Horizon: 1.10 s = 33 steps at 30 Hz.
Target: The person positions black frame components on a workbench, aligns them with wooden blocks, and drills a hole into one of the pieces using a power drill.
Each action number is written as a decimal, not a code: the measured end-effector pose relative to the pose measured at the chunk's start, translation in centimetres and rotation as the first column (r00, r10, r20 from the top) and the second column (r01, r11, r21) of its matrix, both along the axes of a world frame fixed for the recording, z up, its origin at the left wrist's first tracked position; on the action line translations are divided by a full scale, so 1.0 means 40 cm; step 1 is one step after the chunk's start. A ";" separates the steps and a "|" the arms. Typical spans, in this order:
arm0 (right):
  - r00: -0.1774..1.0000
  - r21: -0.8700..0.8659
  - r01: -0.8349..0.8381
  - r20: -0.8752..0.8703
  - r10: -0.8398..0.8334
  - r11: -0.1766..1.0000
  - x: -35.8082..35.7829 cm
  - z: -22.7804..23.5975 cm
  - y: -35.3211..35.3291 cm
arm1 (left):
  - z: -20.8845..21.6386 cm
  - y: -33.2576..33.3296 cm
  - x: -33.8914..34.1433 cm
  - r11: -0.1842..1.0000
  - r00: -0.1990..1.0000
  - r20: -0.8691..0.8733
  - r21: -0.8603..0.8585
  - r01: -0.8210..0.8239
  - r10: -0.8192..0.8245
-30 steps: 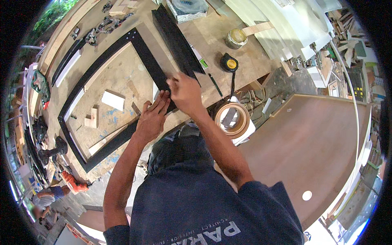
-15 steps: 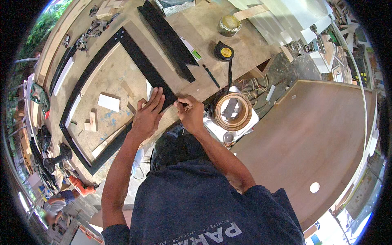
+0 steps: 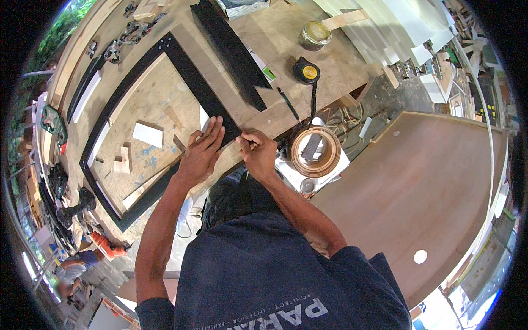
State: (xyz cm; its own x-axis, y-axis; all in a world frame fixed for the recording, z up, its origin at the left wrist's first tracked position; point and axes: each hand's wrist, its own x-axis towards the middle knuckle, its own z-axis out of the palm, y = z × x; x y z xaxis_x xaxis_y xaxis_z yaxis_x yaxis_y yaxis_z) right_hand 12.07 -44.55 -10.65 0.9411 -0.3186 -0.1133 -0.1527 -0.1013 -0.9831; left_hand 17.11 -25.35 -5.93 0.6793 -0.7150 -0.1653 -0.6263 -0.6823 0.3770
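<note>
Brown wood makes up the table (image 3: 324,102) across the upper middle, bearing a black frame (image 3: 190,77) left of centre, whose near corner might shift if the flat left hand (image 3: 199,154), fingers mostly together, slipped. At that corner's edge, the right hand (image 3: 260,155) curls its fingertips toward its thumb; what they pinch, if anything, I cannot tell.

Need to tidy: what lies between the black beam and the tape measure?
A white-and-green strip and a thin dark stick, in the head view.
</note>
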 end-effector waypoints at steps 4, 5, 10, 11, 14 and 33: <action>1.000 -0.019 0.004 0.010 -0.004 1.000 -0.001 -0.004 0.000 | -0.005 0.002 0.003 1.000 0.999 0.026 -0.003 0.023 -0.023; 1.000 -0.020 0.004 0.011 -0.004 1.000 -0.001 -0.002 0.001 | -0.004 0.002 0.004 1.000 0.999 0.027 -0.003 0.023 -0.023; 0.997 0.076 0.014 -0.080 -0.008 0.997 -0.007 -0.006 0.009 | -0.001 0.002 0.008 0.999 0.999 0.019 -0.008 0.036 -0.036; 0.997 0.074 0.012 -0.080 -0.006 0.997 -0.007 -0.004 0.009 | -0.004 0.003 0.007 0.999 0.999 0.018 -0.010 0.034 -0.034; 0.996 0.109 0.017 -0.085 -0.008 0.994 -0.008 -0.002 0.005 | -0.007 0.000 0.007 0.999 0.999 0.035 0.010 0.039 -0.039; 0.973 0.126 0.065 -0.227 -0.035 0.990 0.043 -0.010 -0.011 | 0.001 0.014 0.019 0.997 0.999 -0.038 -0.068 -0.027 0.024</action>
